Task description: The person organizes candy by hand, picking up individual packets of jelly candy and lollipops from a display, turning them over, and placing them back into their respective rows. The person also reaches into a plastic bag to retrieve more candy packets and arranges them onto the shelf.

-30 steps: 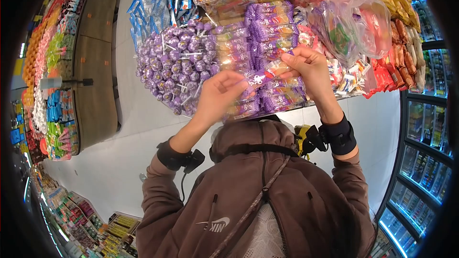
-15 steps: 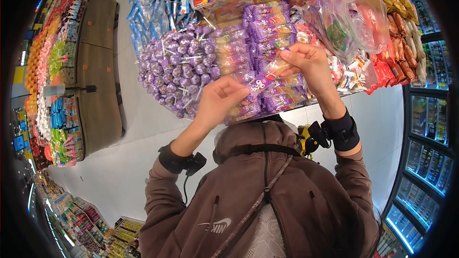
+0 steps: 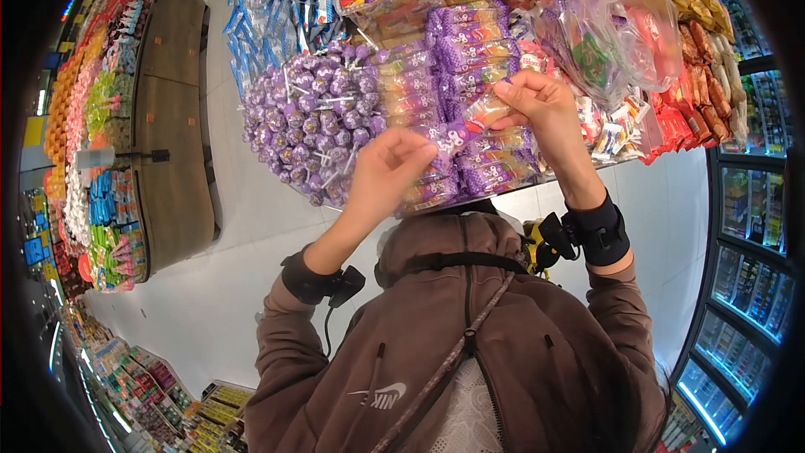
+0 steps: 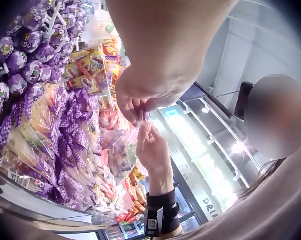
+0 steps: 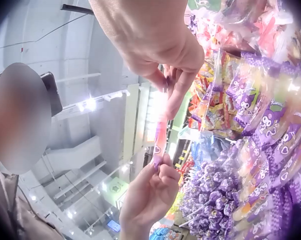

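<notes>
A small candy packet, purple with white print and a clear reddish section, is stretched between both hands above the display. My left hand pinches its left end between thumb and fingers. The opposite end is pinched by my right hand, slightly higher in the head view. From the right wrist, the wrapper shows as a narrow strip with glare across its upper part. The left wrist view mostly hides it behind the fingers. Below lie rows of similar purple packets.
Left of the packets is a heap of purple-wrapped lollipops. Blue-and-white packets lie behind them. A clear plastic bag covers sweets at right, beside red packets. A brown counter stands farther left, lit shelves at far right.
The packet has twisted slightly between the fingers, its printed face tilting and then flattening. Both hands keep their pinch and stay almost in place; the head view has shifted a little.
</notes>
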A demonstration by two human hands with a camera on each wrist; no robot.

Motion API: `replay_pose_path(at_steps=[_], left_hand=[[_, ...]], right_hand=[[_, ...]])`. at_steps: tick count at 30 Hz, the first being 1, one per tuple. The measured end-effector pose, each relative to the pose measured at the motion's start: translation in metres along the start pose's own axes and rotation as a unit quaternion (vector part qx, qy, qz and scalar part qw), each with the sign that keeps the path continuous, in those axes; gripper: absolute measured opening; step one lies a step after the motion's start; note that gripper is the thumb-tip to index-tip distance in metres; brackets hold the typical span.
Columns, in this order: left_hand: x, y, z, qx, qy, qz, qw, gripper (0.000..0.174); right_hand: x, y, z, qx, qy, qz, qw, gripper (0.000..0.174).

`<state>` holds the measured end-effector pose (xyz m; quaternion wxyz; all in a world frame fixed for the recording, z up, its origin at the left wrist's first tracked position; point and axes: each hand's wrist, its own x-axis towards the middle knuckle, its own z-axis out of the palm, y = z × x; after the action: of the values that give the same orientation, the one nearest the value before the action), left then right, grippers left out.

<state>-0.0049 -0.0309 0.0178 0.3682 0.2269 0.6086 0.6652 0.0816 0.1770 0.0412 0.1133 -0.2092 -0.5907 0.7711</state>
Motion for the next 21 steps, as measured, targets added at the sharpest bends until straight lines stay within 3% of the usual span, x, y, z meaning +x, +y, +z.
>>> replay_pose_path(at_steps=[3,6,10,13,16,18,20,21], left_hand=[[0.006,0.005,0.009,0.196,0.09,0.146,0.965,0.025],[0.007,0.023,0.015,0.41,0.087,0.344,0.84,0.039],[0.007,0.007,-0.002,0.553,0.05,0.44,0.706,0.041],[0.005,0.01,-0.002,0.549,0.061,0.471,0.688,0.035],[0.01,0.004,-0.005,0.471,0.077,0.418,0.773,0.03],[0.008,0.003,-0.001,0.378,0.128,0.27,0.876,0.027],[0.008,0.001,0.001,0.212,0.157,0.141,0.954,0.021],[0.008,0.0,0.0,0.163,0.138,0.109,0.971,0.019]], right_hand=[[0.002,-0.009,0.008,0.01,0.008,-0.003,1.0,0.011],[0.006,-0.002,0.008,0.044,-0.022,-0.022,0.999,0.013],[0.003,-0.003,0.008,0.056,-0.048,-0.008,0.997,0.013],[0.001,-0.002,0.007,0.046,-0.063,0.004,0.997,0.015],[0.0,-0.001,0.011,0.052,-0.062,-0.016,0.997,0.019],[0.0,-0.001,0.012,0.05,-0.07,-0.039,0.996,0.021],[0.001,0.001,0.011,0.072,-0.066,-0.062,0.993,0.02],[0.001,0.001,0.01,0.083,-0.065,-0.074,0.992,0.019]])
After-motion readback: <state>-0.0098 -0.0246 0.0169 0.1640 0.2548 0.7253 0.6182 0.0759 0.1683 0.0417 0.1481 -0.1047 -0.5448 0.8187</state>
